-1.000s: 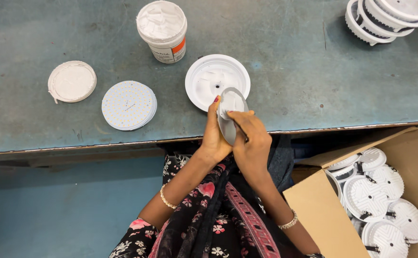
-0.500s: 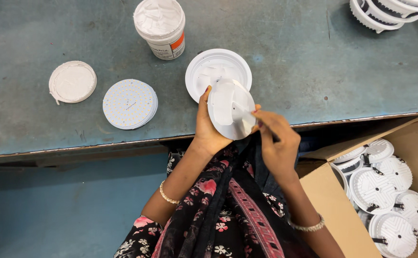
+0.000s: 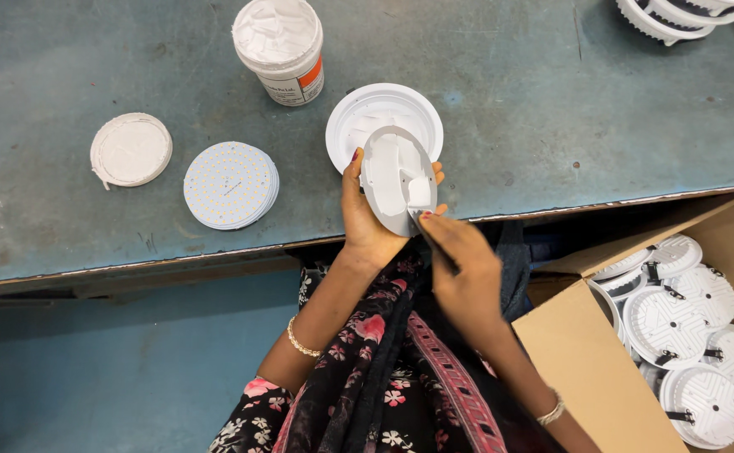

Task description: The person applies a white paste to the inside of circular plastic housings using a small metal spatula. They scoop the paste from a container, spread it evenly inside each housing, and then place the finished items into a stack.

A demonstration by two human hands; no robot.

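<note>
While the left hand [image 3: 365, 220] stays clamped around a white round housing [image 3: 397, 178] at frame centre, tilted on edge above the counter [image 3: 501, 117] rim, the right hand [image 3: 461, 264] pinches its fingers together at the housing's lower edge. A white dish [image 3: 381, 113] lies just behind. Left of centre: LED disc [image 3: 231, 184], paste-smeared lid [image 3: 130, 149]. Top centre: open paste tub [image 3: 279, 46]. Lower right: cardboard box [image 3: 585, 369] of fixtures.

An open white paste jar [image 3: 280, 46], its lid [image 3: 130, 149], cardboard box [image 3: 589, 369].
</note>
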